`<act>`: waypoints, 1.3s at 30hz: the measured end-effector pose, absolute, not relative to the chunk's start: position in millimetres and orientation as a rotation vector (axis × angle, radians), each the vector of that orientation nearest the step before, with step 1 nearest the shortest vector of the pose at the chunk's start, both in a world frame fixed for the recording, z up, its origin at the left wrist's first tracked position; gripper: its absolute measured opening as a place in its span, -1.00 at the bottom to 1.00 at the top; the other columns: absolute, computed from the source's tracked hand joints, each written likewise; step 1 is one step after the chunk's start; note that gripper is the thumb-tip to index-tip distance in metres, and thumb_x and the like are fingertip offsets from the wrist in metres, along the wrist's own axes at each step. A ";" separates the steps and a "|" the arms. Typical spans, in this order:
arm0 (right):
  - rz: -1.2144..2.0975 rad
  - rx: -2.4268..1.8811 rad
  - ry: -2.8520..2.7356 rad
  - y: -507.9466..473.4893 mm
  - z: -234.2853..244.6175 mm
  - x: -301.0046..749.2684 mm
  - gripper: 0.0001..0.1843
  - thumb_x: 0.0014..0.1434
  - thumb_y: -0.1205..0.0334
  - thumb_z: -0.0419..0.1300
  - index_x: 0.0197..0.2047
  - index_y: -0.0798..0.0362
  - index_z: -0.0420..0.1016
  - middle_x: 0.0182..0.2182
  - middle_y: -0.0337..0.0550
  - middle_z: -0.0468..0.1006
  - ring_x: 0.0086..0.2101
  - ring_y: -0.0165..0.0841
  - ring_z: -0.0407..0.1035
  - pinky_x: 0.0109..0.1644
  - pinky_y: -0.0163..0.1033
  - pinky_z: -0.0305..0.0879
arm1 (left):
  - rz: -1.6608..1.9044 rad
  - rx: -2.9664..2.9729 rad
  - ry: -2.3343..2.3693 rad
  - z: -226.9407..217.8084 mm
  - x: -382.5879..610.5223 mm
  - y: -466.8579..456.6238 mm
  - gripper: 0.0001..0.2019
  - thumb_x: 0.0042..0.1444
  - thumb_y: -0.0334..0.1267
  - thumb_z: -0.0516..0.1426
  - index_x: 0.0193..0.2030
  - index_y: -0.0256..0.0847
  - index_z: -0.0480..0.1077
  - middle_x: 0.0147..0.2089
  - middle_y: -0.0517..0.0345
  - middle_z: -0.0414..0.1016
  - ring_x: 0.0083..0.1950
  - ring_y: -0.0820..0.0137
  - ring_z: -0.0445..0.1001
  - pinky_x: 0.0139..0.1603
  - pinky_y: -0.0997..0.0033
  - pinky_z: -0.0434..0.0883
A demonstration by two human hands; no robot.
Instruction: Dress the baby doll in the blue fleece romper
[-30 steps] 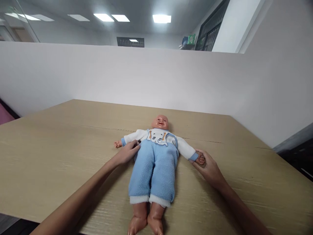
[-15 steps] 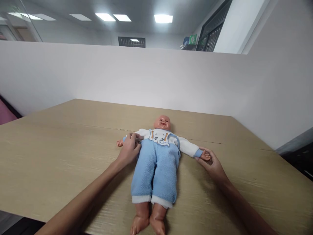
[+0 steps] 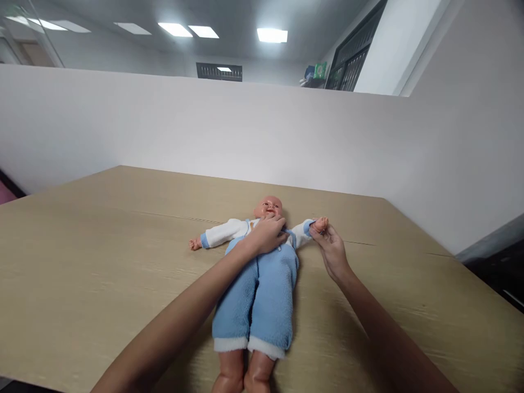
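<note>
A baby doll (image 3: 273, 284) lies on its back on the table, its feet toward me. It wears light blue fleece overalls and a white top with blue cuffs. My left hand (image 3: 268, 233) rests across its upper chest just below the chin, fingers loosely extended, covering most of the elephant patch. With my right hand (image 3: 332, 250) I grip the doll's arm (image 3: 302, 233) at the hand and cuff, which is bent up off the table. The doll's other arm (image 3: 219, 234) lies stretched out to the left, untouched.
The wooden table (image 3: 102, 262) has a seam running across it behind the doll. A white partition wall (image 3: 204, 131) rises at its far edge. Dark items (image 3: 499, 267) stand beyond the right edge.
My left hand has moved right, from the doll's left-side arm to its chest. My right hand has lifted the other arm and bent it inward, toward the body.
</note>
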State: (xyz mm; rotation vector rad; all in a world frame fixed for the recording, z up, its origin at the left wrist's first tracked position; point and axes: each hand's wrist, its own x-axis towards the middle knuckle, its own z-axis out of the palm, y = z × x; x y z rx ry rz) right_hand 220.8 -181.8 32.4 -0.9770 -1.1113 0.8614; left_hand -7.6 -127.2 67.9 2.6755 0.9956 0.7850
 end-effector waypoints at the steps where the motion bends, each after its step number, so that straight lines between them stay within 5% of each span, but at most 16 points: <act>1: 0.838 -0.979 -1.120 -176.6 33.5 217.2 -0.43 0.10 -0.04 0.53 0.12 -0.10 0.53 0.13 -0.14 0.61 0.12 -0.23 0.49 0.31 -0.13 0.38 | 0.806 2.666 0.945 67.7 -7.7 -128.2 -0.84 0.36 -0.20 0.12 0.00 -0.15 0.44 0.03 -0.12 0.57 0.12 0.03 0.48 0.19 0.01 0.39; 9: 0.670 -1.015 -1.289 -160.3 16.2 180.4 -0.59 0.02 0.06 0.56 -0.14 -0.07 0.51 -0.16 -0.17 0.57 -0.10 -0.20 0.44 0.10 -0.09 0.39 | 1.129 2.444 0.780 72.6 -19.3 -154.7 -0.78 0.25 -0.29 0.14 0.04 -0.09 0.36 0.01 0.04 0.58 0.02 0.18 0.53 0.10 0.17 0.40; 13: 0.563 -0.995 -1.549 -181.2 14.4 171.2 -0.89 0.28 0.11 0.36 -0.15 -0.09 0.59 -0.12 -0.11 0.52 -0.06 -0.15 0.39 0.11 -0.06 0.33 | 1.252 2.353 0.827 72.3 -19.5 -156.1 -0.76 0.14 -0.31 0.19 -0.05 -0.11 0.34 -0.16 0.11 0.51 -0.15 0.25 0.47 -0.06 0.25 0.38; 16: 0.447 -0.914 -1.711 -194.3 20.5 172.8 -0.78 0.47 0.08 0.12 -0.13 -0.08 0.57 -0.10 -0.07 0.48 -0.01 -0.12 0.38 0.15 0.00 0.30 | 1.258 2.252 0.856 70.5 -17.8 -149.3 -0.89 0.24 -0.24 0.17 -0.12 -0.12 0.34 -0.17 0.14 0.51 -0.14 0.28 0.45 -0.05 0.28 0.36; 21: 0.714 -0.955 -1.523 -193.1 21.6 176.0 -0.79 0.40 -0.02 0.22 -0.13 -0.08 0.54 -0.16 -0.13 0.54 -0.09 -0.15 0.44 0.11 -0.02 0.36 | 1.166 2.134 1.042 60.5 -14.5 -134.1 -0.87 0.34 -0.14 0.13 -0.19 -0.13 0.38 -0.18 0.18 0.55 -0.14 0.31 0.46 -0.09 0.34 0.32; 25: 0.831 -1.124 -1.216 -184.3 10.9 176.3 -0.65 0.38 -0.17 0.09 -0.14 -0.08 0.47 -0.18 -0.12 0.57 -0.10 -0.14 0.48 0.10 0.00 0.44 | 1.054 2.151 1.147 55.9 -13.5 -127.3 -0.83 0.26 -0.14 0.18 -0.31 -0.13 0.36 -0.30 0.24 0.50 -0.24 0.34 0.41 -0.23 0.36 0.23; 30: 0.613 -1.319 -1.174 -185.7 -1.0 179.1 -0.62 0.27 -0.23 0.23 -0.22 -0.07 0.49 -0.03 -0.04 0.51 0.11 -0.05 0.33 0.33 0.06 0.22 | 0.946 2.104 1.125 57.0 -14.0 -123.6 -0.80 0.22 -0.15 0.18 -0.38 -0.14 0.33 -0.41 0.30 0.38 -0.33 0.39 0.34 -0.30 0.37 0.16; 39: 0.807 -1.317 -1.037 -151.6 -11.6 174.6 -0.57 0.27 -0.29 0.18 -0.21 -0.08 0.35 -0.37 -0.25 0.49 -0.33 -0.23 0.38 -0.23 -0.16 0.36 | 0.983 1.986 1.198 60.1 -12.3 -122.7 -0.82 0.26 -0.08 0.18 -0.26 -0.14 0.44 -0.35 0.29 0.46 -0.29 0.38 0.40 -0.26 0.37 0.18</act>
